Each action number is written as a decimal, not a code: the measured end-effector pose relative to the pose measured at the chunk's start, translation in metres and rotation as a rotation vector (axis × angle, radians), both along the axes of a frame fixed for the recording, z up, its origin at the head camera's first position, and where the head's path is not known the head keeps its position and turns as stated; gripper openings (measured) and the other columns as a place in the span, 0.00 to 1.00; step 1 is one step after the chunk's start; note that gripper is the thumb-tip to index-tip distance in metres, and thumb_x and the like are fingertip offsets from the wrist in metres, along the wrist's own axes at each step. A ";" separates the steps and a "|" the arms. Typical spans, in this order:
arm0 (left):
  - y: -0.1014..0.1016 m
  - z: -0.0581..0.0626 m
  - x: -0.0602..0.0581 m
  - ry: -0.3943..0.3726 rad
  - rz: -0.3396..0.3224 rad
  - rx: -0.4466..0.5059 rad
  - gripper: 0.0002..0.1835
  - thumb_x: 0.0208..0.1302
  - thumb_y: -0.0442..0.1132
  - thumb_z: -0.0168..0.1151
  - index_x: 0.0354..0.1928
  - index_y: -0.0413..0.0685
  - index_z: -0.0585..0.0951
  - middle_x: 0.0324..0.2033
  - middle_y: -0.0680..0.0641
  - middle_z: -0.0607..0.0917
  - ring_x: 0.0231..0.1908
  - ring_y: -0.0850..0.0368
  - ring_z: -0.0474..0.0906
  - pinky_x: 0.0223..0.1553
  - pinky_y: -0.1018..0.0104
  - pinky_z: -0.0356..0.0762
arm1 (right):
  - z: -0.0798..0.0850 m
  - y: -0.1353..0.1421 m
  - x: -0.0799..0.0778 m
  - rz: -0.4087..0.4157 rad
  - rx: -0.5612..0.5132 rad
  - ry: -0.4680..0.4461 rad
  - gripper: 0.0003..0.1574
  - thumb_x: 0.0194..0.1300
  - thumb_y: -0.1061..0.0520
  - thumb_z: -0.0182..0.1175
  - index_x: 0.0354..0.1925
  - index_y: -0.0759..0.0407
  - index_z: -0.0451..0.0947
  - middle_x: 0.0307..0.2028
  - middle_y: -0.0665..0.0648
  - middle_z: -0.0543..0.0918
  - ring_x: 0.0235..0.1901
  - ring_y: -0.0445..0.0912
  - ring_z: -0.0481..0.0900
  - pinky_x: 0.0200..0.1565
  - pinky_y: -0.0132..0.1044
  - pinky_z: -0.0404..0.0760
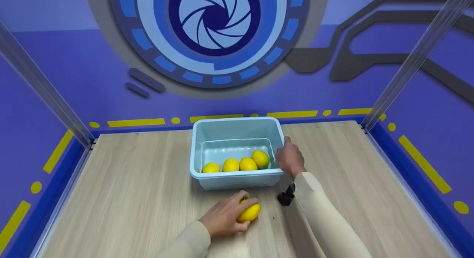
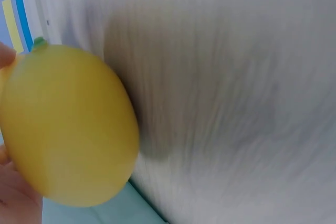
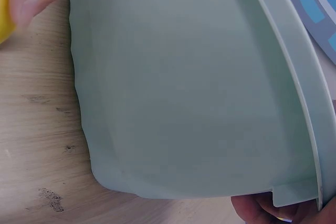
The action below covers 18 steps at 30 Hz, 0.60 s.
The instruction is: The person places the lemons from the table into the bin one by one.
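My left hand (image 1: pixel 225 215) holds a yellow lemon (image 1: pixel 249 212) just in front of the pale blue plastic bin (image 1: pixel 237 181). In the left wrist view this lemon (image 2: pixel 71 124) shows a small green stem tip, with fingers at its left side. My right hand (image 1: pixel 291 158) grips the bin's right rim; the right wrist view shows its fingers (image 3: pixel 251 208) curled under the rim, partly hidden. Several more lemons (image 1: pixel 230 165) lie along the near side inside the bin.
The bin stands on a light wood table (image 1: pixel 140 198), near the blue-purple back wall (image 1: pixel 74 72). Side walls with clear corner posts (image 1: pixel 411 61) enclose the table. A small black device (image 1: pixel 286 197) sits at the right wrist.
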State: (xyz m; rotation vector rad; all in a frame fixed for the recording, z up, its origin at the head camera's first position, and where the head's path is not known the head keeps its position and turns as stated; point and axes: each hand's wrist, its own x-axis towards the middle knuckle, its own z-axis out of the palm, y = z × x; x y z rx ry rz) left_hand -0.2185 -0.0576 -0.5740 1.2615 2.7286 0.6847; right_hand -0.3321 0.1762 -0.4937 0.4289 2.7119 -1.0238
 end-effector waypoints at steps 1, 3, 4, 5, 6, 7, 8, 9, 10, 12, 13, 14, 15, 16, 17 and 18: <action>0.000 0.000 0.000 -0.004 0.000 0.000 0.32 0.61 0.50 0.63 0.67 0.69 0.67 0.51 0.55 0.71 0.40 0.65 0.70 0.41 0.76 0.73 | 0.000 0.000 0.000 -0.001 -0.001 -0.001 0.34 0.75 0.56 0.42 0.74 0.56 0.46 0.71 0.62 0.63 0.68 0.57 0.66 0.68 0.55 0.64; -0.001 0.001 0.000 -0.012 0.000 -0.004 0.32 0.60 0.49 0.64 0.66 0.69 0.68 0.51 0.55 0.70 0.40 0.65 0.70 0.40 0.76 0.73 | 0.000 0.000 0.000 -0.002 -0.003 -0.002 0.34 0.75 0.56 0.42 0.74 0.56 0.46 0.71 0.62 0.63 0.68 0.57 0.66 0.68 0.55 0.64; -0.001 0.001 0.000 -0.015 0.002 -0.007 0.32 0.60 0.49 0.64 0.66 0.68 0.68 0.51 0.55 0.70 0.40 0.65 0.70 0.40 0.76 0.73 | 0.000 0.000 0.000 -0.004 -0.004 0.000 0.34 0.75 0.56 0.42 0.74 0.56 0.46 0.71 0.62 0.63 0.68 0.57 0.66 0.68 0.55 0.64; -0.001 0.002 0.000 -0.019 0.005 -0.011 0.31 0.59 0.49 0.64 0.66 0.68 0.68 0.51 0.56 0.70 0.40 0.65 0.70 0.40 0.76 0.73 | 0.000 0.000 0.000 -0.005 -0.004 0.002 0.34 0.75 0.56 0.42 0.74 0.56 0.46 0.71 0.63 0.63 0.68 0.57 0.66 0.68 0.55 0.64; -0.001 0.002 0.000 -0.018 0.006 -0.014 0.31 0.59 0.49 0.64 0.66 0.68 0.68 0.51 0.56 0.70 0.40 0.65 0.70 0.40 0.77 0.73 | -0.001 0.000 0.000 -0.004 0.004 0.013 0.34 0.74 0.56 0.42 0.74 0.56 0.47 0.70 0.63 0.64 0.67 0.57 0.67 0.68 0.55 0.65; -0.001 0.002 0.000 -0.017 0.008 -0.018 0.31 0.59 0.49 0.65 0.66 0.67 0.69 0.51 0.56 0.71 0.40 0.65 0.70 0.40 0.76 0.73 | -0.001 0.000 0.001 0.000 0.015 0.025 0.33 0.74 0.56 0.42 0.73 0.57 0.48 0.69 0.63 0.66 0.66 0.58 0.68 0.67 0.55 0.66; 0.000 0.002 0.000 -0.016 0.010 -0.021 0.31 0.58 0.49 0.65 0.65 0.67 0.69 0.51 0.55 0.71 0.40 0.65 0.70 0.40 0.76 0.73 | -0.002 0.000 0.001 0.004 0.023 0.036 0.33 0.74 0.56 0.42 0.73 0.58 0.49 0.68 0.64 0.67 0.65 0.58 0.69 0.67 0.55 0.66; 0.000 0.002 0.000 -0.013 0.013 -0.024 0.31 0.58 0.49 0.65 0.65 0.66 0.69 0.51 0.55 0.71 0.41 0.65 0.71 0.41 0.75 0.74 | -0.003 0.000 0.001 0.008 0.030 0.047 0.32 0.74 0.56 0.42 0.72 0.59 0.51 0.67 0.64 0.68 0.64 0.58 0.70 0.66 0.55 0.67; 0.000 0.002 0.000 -0.010 0.015 -0.026 0.31 0.58 0.49 0.65 0.65 0.66 0.69 0.52 0.55 0.72 0.41 0.64 0.71 0.42 0.75 0.75 | -0.004 0.001 0.001 0.012 0.038 0.057 0.31 0.74 0.56 0.43 0.72 0.59 0.52 0.66 0.64 0.69 0.64 0.59 0.71 0.66 0.55 0.68; 0.000 0.002 0.000 0.000 0.019 -0.028 0.31 0.58 0.48 0.65 0.65 0.65 0.68 0.54 0.55 0.73 0.43 0.64 0.72 0.44 0.72 0.77 | -0.005 0.001 0.001 0.019 0.047 0.070 0.31 0.73 0.57 0.43 0.71 0.60 0.53 0.65 0.65 0.71 0.62 0.59 0.72 0.65 0.55 0.68; 0.000 0.002 0.000 0.000 0.022 -0.027 0.32 0.57 0.48 0.65 0.65 0.64 0.68 0.54 0.55 0.73 0.44 0.63 0.72 0.46 0.71 0.77 | -0.005 0.001 0.001 0.018 0.042 0.067 0.31 0.73 0.57 0.43 0.71 0.59 0.53 0.65 0.65 0.71 0.63 0.59 0.72 0.66 0.56 0.68; 0.000 0.003 0.000 0.001 0.024 -0.025 0.32 0.57 0.48 0.65 0.65 0.64 0.68 0.55 0.55 0.74 0.45 0.63 0.73 0.48 0.70 0.78 | -0.005 0.001 0.001 0.017 0.037 0.063 0.31 0.73 0.57 0.43 0.71 0.59 0.52 0.65 0.65 0.70 0.63 0.58 0.72 0.66 0.56 0.68; 0.000 0.003 0.000 0.002 0.026 -0.024 0.32 0.57 0.48 0.65 0.65 0.63 0.68 0.55 0.56 0.74 0.46 0.63 0.73 0.49 0.69 0.78 | -0.005 0.001 0.001 0.017 0.034 0.061 0.31 0.74 0.56 0.43 0.71 0.59 0.52 0.66 0.64 0.70 0.63 0.58 0.71 0.66 0.56 0.68; 0.000 0.003 0.000 0.004 0.026 -0.023 0.32 0.57 0.48 0.65 0.64 0.63 0.68 0.55 0.56 0.74 0.47 0.63 0.73 0.51 0.68 0.78 | -0.005 0.001 0.001 0.017 0.032 0.058 0.31 0.74 0.56 0.43 0.71 0.59 0.51 0.66 0.64 0.69 0.64 0.58 0.71 0.66 0.56 0.67; 0.000 0.003 0.000 0.004 0.027 -0.021 0.32 0.57 0.47 0.65 0.64 0.63 0.68 0.55 0.57 0.75 0.47 0.63 0.73 0.51 0.68 0.78 | -0.005 0.001 0.001 0.017 0.031 0.056 0.31 0.74 0.56 0.43 0.72 0.59 0.51 0.66 0.64 0.69 0.64 0.58 0.71 0.66 0.56 0.67; 0.000 0.003 0.000 0.002 0.027 -0.018 0.32 0.56 0.47 0.65 0.64 0.62 0.68 0.55 0.57 0.75 0.47 0.63 0.73 0.51 0.68 0.78 | -0.005 0.001 0.001 0.018 0.033 0.057 0.32 0.74 0.56 0.43 0.72 0.59 0.51 0.66 0.65 0.69 0.64 0.58 0.71 0.66 0.56 0.67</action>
